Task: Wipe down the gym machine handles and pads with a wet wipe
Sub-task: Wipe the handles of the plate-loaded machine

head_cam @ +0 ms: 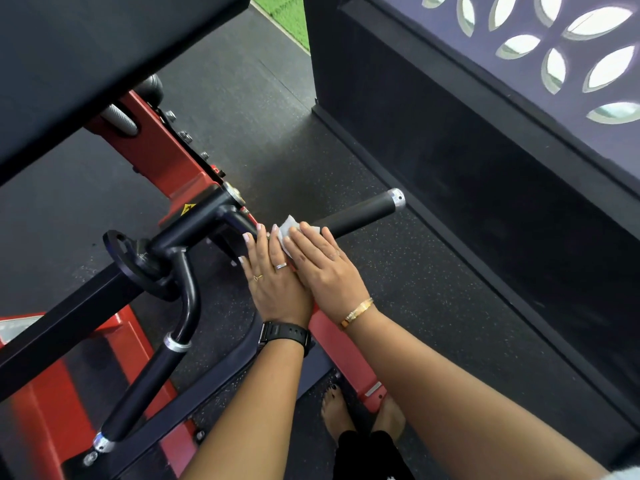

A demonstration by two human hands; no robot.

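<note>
Both hands on the handle (360, 213), at its inner end. Right hand (325, 268) flat, fingers extended, pressing wipe (289, 230) onto the grip. Left hand (275, 282) flat alongside, touching it. Outer capped end bare, open floor (398, 289) around it.

Daylight glares through the leaf-shaped wall cutouts (595, 24) (upper right), floor dim, wide-angle edges bent.

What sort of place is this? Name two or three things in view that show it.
Most likely a gym: a red-framed weight machine with black grip handles, speckled rubber flooring, and a wet wipe held to a handle.
</note>
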